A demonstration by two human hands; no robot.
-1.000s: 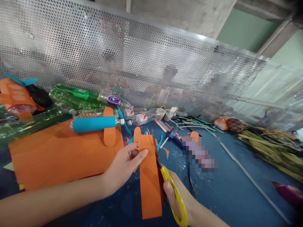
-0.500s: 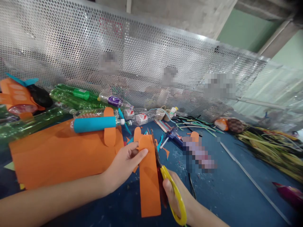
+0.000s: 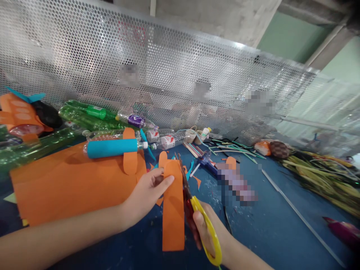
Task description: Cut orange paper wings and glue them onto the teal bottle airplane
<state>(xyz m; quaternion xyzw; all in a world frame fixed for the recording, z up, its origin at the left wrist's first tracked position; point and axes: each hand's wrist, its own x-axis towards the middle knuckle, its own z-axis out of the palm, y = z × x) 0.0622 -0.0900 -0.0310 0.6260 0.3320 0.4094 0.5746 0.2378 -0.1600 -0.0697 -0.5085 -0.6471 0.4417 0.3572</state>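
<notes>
My left hand (image 3: 146, 195) pinches the upper left edge of a long orange paper strip (image 3: 173, 213) held above the blue table (image 3: 270, 232). My right hand (image 3: 209, 234) grips yellow-handled scissors (image 3: 197, 213). Their blades run up along the strip's right edge, pointing away from me. Behind my left hand lies a large orange paper sheet (image 3: 70, 183). A plastic bottle wrapped in blue paper (image 3: 112, 147) with an orange fin rests on it.
Green and clear plastic bottles (image 3: 84, 116) lie at the back left against a perforated metal screen (image 3: 168, 75). A glue gun (image 3: 208, 163), coloured paper strips and scraps sit in the middle. Dried stalks (image 3: 320, 176) pile at the right.
The orange strip has shifted slightly left and up with my left hand, and the scissors have moved a little farther along its right edge.
</notes>
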